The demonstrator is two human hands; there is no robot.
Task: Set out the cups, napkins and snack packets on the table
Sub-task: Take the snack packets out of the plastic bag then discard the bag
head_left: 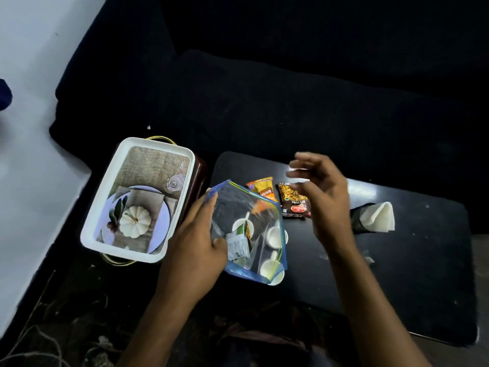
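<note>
My left hand [195,234] grips the left edge of a clear zip bag [251,229] with blue rims, held over the black table [412,282]. Inside the bag lies a green and white snack packet [239,243]. Through the plastic show several white cups [272,235] standing on the table. My right hand [321,189] hovers above the table with fingers spread and nothing in it, blurred by motion. An orange snack packet [263,190] and a dark brown snack packet [293,201] lie side by side on the table behind the bag. Folded white napkins [379,217] stand in a dark holder [357,218] further right.
A white tray [105,215] printed with a pumpkin picture rests on a brown box at the table's left. A black sofa [291,102] runs along the far side. A pale wall [31,128] is at the left. Loose cords lie on the dark floor at bottom left.
</note>
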